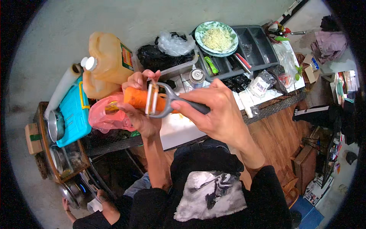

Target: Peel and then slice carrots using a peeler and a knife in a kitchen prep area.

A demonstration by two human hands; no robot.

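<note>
My left hand (141,114) holds a thick orange carrot (135,98) lying roughly sideways above the table. In my right hand (218,111) is the grey handle of a Y-shaped peeler (168,100), whose metal blade lies across the carrot; bits of orange peel cling near the blade's upper end. The fingertips of my left hand reach close to that upper end. Behind the hands, a green and white enamel plate (200,38) of pale shreds rests on a dark divided tray. Beneath the hands is a white tabletop (178,134) with a few small orange bits.
Large oil jugs (110,57), a pink plastic bag (100,114) and a turquoise lid (73,111) stand left. A spray can (197,75), a plastic container (180,67) and the dark tray (257,45) are behind. Another person's arm (110,209) is at the lower left.
</note>
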